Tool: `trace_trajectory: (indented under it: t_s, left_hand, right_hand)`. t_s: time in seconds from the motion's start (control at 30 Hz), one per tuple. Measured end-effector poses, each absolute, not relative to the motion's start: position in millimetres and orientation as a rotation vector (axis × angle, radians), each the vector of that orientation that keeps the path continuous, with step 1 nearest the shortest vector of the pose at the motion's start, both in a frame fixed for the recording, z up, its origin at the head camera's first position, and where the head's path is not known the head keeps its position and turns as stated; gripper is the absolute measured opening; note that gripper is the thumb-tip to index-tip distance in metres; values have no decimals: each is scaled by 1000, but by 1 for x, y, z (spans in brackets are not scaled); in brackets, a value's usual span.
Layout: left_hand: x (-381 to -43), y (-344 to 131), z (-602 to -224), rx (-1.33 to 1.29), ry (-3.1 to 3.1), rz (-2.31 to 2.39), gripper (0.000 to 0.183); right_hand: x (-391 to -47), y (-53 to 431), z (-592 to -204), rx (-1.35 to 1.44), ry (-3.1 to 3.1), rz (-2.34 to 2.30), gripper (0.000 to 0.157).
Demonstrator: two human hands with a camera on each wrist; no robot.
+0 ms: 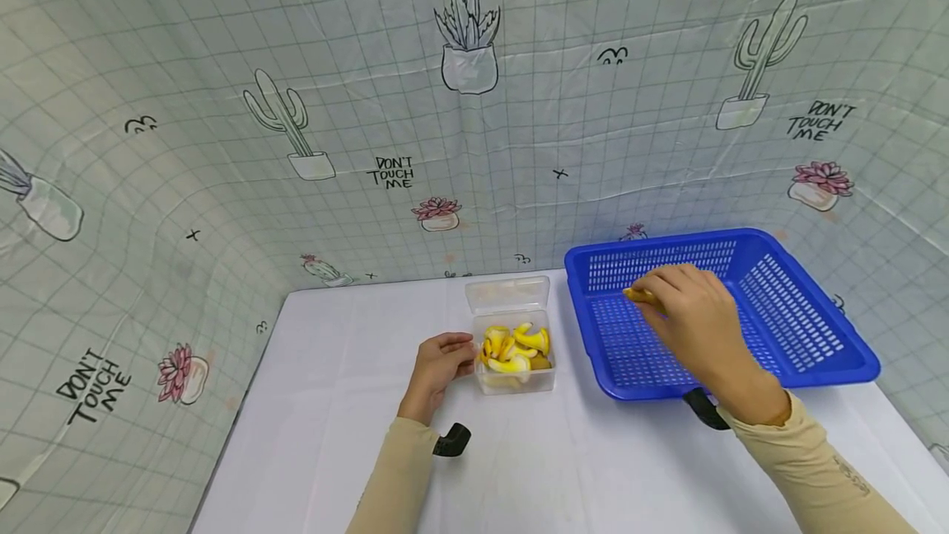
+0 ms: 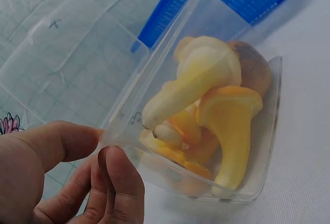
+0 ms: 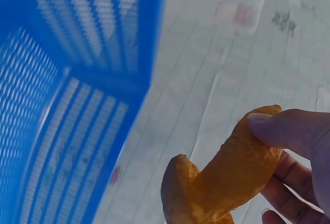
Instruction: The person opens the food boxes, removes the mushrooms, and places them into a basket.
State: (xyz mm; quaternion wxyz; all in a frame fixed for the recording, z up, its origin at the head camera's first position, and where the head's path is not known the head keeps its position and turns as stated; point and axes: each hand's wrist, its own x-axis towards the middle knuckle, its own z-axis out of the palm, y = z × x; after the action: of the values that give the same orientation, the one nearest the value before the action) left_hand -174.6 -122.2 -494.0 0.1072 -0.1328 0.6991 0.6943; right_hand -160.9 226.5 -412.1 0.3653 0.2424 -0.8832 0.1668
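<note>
My right hand (image 1: pixel 693 320) is over the blue basket (image 1: pixel 586 336) in the head view. Its thumb and fingers pinch an orange-yellow toy-like mushroom (image 3: pixel 227 175) by the stem end, the cap pointing away from the palm. At the left side of a clear plastic box (image 1: pixel 517 383), my left hand (image 1: pixel 439 369) pinches the box's corner near the hinge between thumb and fingers. Several yellow mushrooms (image 2: pixel 232 136) with pale and orange parts lie heaped inside the box. A brownish rounded piece (image 2: pixel 252 69) sits in the box's far corner.
The box's hinged lid (image 1: pixel 507 295) stands raised at the back. Box and basket rest side by side on a white-covered table (image 1: pixel 341 386). Behind them hangs a grid-patterned cloth (image 1: pixel 348 229) printed with potted plants.
</note>
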Motion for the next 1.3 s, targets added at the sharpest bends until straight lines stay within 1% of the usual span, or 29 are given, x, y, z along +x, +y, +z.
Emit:
trace_trajectory:
  t_s: [0.37,0.57,0.73,1.0,1.3]
  left_hand:
    - [-175,-122,-496,-387,2077,2047,32]
    - [-175,-122,-496,-385,2081,2047,32]
    - [-175,-121,-496,-387,2086,2038,32]
    - [-174,-121,-496,-396,2074,2040,32]
    - [-174,-121,-496,-402,2080,2047,31]
  right_hand:
    - [-176,277,-410,541,-2384,273,31]
    - [-178,287,-419,532,-2428,199,34]
    - [-174,272,-425,580,-2452,184,38]
    - [-164,230,-426,729,-2428,236,40]
    - [-153,176,-435,873,-2425,282,34]
